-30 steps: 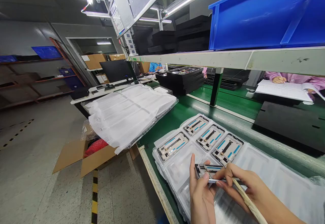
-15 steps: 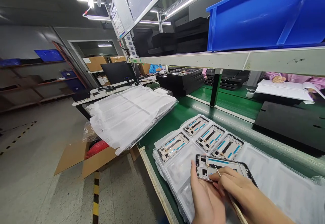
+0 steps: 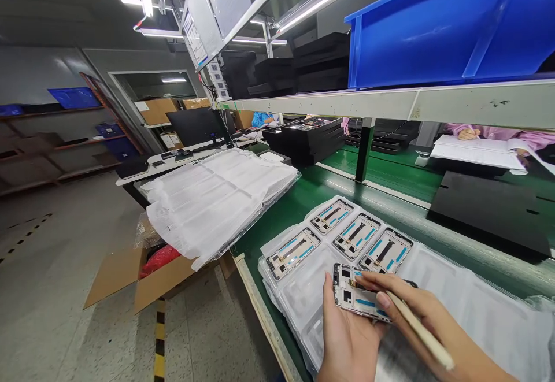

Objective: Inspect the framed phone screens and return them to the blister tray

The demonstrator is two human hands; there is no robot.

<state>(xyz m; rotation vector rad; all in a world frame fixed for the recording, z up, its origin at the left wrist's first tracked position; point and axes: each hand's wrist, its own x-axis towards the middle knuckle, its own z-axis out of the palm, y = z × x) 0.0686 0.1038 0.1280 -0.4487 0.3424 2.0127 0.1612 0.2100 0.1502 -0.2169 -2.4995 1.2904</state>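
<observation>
My left hand (image 3: 347, 341) cradles a smartphone screen frame (image 3: 353, 292) from beneath, its back facing up and showing blue strips. My right hand (image 3: 418, 312) pinches a slim pale stick tool (image 3: 418, 327), and its fingertips rest on the frame's upper edge. The tool's tip is hidden behind those fingers. Just beyond my hands, a clear plastic tray (image 3: 303, 281) holds several similar frames in rows. The tray's nearer part lies under my hands.
A wrapped stack of white trays (image 3: 217, 203) lies on the green bench to the left. Overhead is a blue bin (image 3: 433, 29) on a shelf. A black board (image 3: 489, 214) sits to the right. A co-worker's hand (image 3: 467, 134) rests on white papers beyond it. An open cardboard box (image 3: 139, 272) stands on the floor.
The frame has turned in my left hand, its long side now sloping down to the right. My right hand has moved onto its upper edge, and the stick tool now points down-right.
</observation>
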